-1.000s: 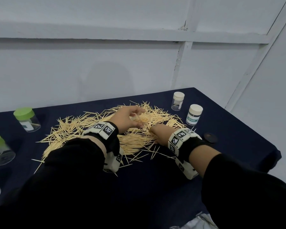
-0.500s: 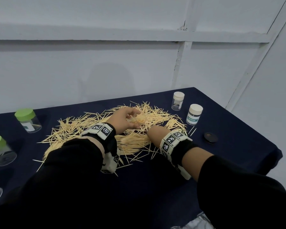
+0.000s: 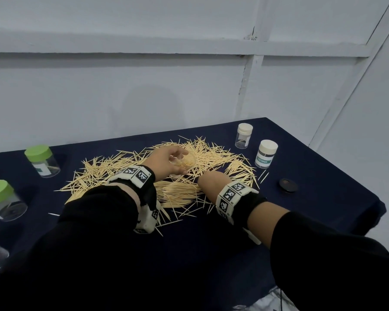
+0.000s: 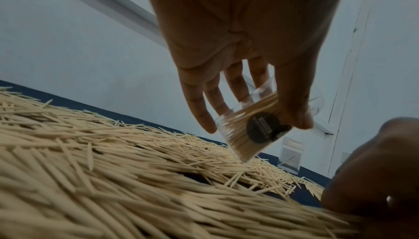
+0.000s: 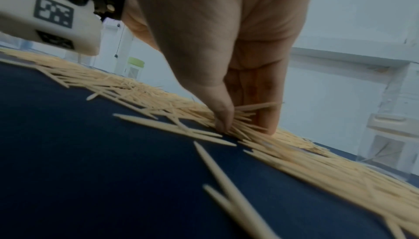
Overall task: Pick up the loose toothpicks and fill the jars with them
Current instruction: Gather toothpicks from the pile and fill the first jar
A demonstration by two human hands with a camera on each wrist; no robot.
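Wooden toothpicks (image 3: 166,176) lie in a big flat heap on the counter (image 3: 323,176), which has a dark blue cloth. The sticks lie flat and point every which way, though many near the front of the heap run side by side.

Over the middle of the heap, the left hand (image 3: 164,161) holds a clear jar (image 4: 251,128). Its grip is closed around the jar, thumb on one side and fingers on the other. The jar is tipped over, its bottom toward the wrist and its mouth pointing away. Sticks fill much of the jar, lined up along its length.

At the front right of the heap, the right hand (image 3: 213,182) reaches down, its thumb and fingers (image 5: 265,117) close together and pinching a few sticks. Those sticks lie almost flat, just touching the heap.

Right of the heap stand two jars with white lids (image 3: 244,135) (image 3: 266,157), and a small black lid (image 3: 288,185) lies flat on the cloth. Left of the heap stand two jars with green lids (image 3: 42,161) (image 3: 3,199).
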